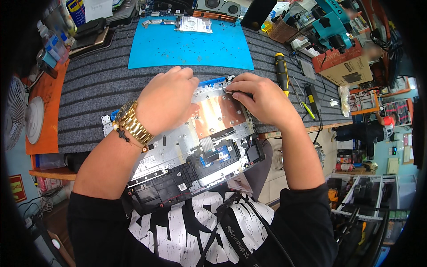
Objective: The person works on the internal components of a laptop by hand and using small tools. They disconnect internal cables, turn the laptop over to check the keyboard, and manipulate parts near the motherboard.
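Note:
A stripped laptop chassis (178, 147) lies tilted across the near table edge and above my lap. Its underside shows silver metal, a copper-coloured sheet (218, 113), a flat ribbon cable and a blue touchpad board (223, 154). My left hand (169, 100), with a gold watch (133, 122) on the wrist, is closed over the chassis toward its far edge; most of its fingertips are hidden. At the far right corner my right hand (255, 98) has thumb and fingers bent together in a pinch. Something thin and dark shows between them, too small to name.
Beyond the chassis lies a blue work mat (191, 49) with scattered screws and a hard drive (194, 25). To the right are a yellow-black screwdriver (281, 73), a green-handled tool (308, 111), a cardboard box (344, 62) and a microscope (331, 26). Bottles stand at left.

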Demonstrator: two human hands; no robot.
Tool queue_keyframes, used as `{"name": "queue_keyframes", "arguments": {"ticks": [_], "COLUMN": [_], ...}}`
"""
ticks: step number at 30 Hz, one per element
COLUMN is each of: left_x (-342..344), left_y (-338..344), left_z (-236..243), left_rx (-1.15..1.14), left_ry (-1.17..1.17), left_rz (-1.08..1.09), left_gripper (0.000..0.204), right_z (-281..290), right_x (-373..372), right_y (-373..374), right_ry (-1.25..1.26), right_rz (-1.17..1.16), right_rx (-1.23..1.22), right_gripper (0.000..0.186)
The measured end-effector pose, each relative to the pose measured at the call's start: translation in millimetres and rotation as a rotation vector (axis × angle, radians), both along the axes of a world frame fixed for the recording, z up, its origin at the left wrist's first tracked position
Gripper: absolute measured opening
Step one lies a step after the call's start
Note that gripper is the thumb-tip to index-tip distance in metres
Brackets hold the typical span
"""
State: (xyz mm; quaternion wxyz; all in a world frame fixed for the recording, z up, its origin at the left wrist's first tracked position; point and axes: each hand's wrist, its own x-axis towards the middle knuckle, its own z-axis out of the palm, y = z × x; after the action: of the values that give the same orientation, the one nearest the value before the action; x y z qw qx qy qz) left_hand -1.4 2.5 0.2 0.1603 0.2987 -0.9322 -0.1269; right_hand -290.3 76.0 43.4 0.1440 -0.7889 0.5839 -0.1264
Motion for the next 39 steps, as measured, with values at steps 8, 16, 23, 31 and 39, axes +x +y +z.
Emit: {"name": "queue_keyframes", "arguments": {"ticks": [8, 16, 23, 31, 39], "left_x": [-0.3, -0.6, -0.7, -0.8, 1.7], "left_y": [0.9, 0.7, -1.9, -4.2, -2.3], "left_z": [0.3, 0.7, -1.3, -1.4, 0.2], "left_rx": [0.004, 0.013, 0.033, 0.060, 0.076], "left_ry": [0.016, 0.010, 0.001, 0.001, 0.001], "left_rz": [0.004, 0.002, -0.012, -0.036, 0.004], "left_gripper": [0.052, 0.051, 0.054, 0.056, 0.058], "right_z": [3.3, 0.2, -15.5, -31.0, -21.0], "right_x": [-2.1, -0.3, 9.8, 25.2, 6.0], "right_y": [-10.8, -9.6, 6.5, 18.5, 4.9], "right_ry": [0.037, 0.037, -0.028, -0.034, -0.110], "right_rz": [0.033, -0.012, -0.151, -0.270, -0.130], "right_rx": [0.020, 0.017, -0.047, -0.118, -0.057], "right_gripper": [0.023, 0.024, 0.022, 0.021, 0.022]}}
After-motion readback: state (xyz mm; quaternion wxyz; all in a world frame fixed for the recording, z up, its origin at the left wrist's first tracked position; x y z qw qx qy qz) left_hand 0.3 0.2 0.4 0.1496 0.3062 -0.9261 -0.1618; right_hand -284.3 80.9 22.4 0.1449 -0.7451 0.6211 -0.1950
